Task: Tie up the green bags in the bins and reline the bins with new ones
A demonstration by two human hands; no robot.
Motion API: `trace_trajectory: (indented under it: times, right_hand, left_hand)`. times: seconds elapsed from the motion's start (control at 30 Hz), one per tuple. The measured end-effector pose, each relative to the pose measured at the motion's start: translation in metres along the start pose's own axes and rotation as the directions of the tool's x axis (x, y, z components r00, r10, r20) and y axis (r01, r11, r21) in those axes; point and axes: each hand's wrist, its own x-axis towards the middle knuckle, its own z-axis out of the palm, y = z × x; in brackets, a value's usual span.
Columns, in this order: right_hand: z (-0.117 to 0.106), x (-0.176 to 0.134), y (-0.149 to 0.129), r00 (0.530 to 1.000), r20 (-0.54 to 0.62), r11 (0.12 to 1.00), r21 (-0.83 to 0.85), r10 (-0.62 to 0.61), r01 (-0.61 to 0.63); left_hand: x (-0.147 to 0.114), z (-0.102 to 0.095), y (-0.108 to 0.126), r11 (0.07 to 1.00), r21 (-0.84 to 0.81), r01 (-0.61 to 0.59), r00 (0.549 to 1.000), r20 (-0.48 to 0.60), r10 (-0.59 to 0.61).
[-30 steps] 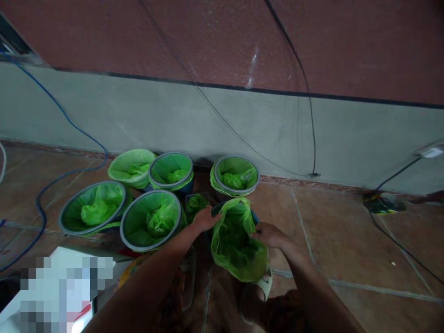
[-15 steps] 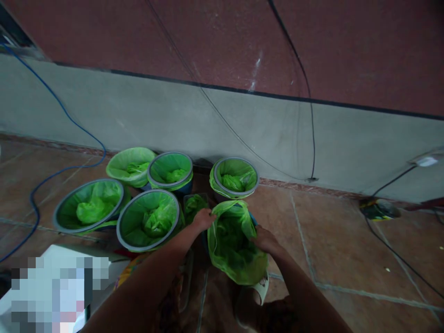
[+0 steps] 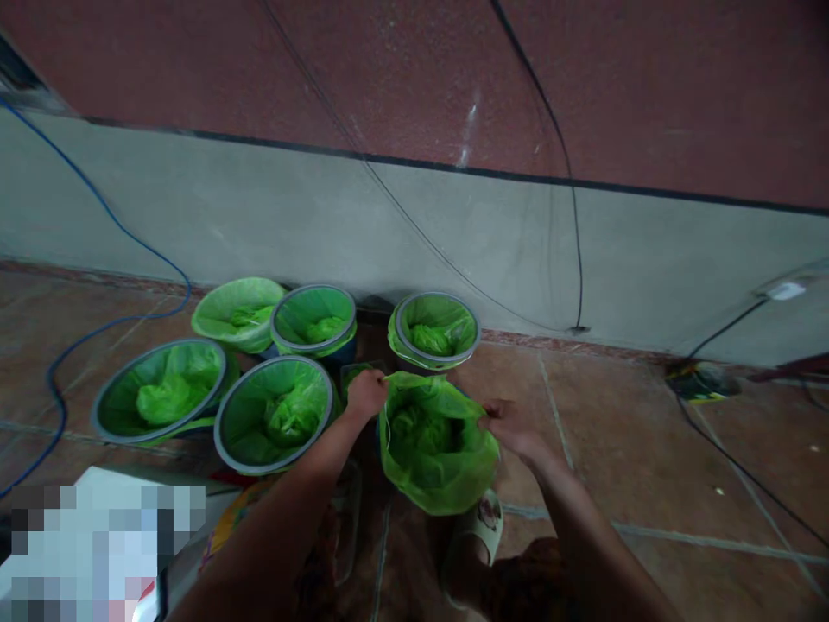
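Right in front of me a green plastic bag lines a bin whose body is mostly hidden under it. My left hand pinches the bag's edge at the left. At the right side my right hand grips the opposite edge between thumb and fingers. The bag's mouth is spread wide between both hands, with crumpled green plastic lying inside. Just behind it stands a lined bin with a grey rim, green film hanging over its outside.
Several more lined bins stand at the left, among them one with a wide grey rim. A blue cable runs along the tiled floor. Black cable and a dark bundle lie at the right by the wall. A slipper shows below the bag.
My right hand has moved slightly right and up, pulling the bag's edge outward. My left hand has shifted a little left and up. The bag's mouth is wider and more of the slipper shows.
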Motion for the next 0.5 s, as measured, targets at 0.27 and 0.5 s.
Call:
trace_trajectory:
  times: [0.27,0.5]
  right_hand:
    - [0.001,-0.008,-0.01,0.986,-0.042,0.844,-0.513,0.159,-0.158]
    - [0.006,-0.004,0.004,0.984,-0.035,0.824,-0.541,0.177,-0.167]
  left_hand:
    - [0.001,0.012,-0.006,0.997,0.049,-0.059,0.995,0.086,0.055]
    - [0.006,0.028,-0.015,0.937,-0.345,-0.06,0.991,0.091,0.097]
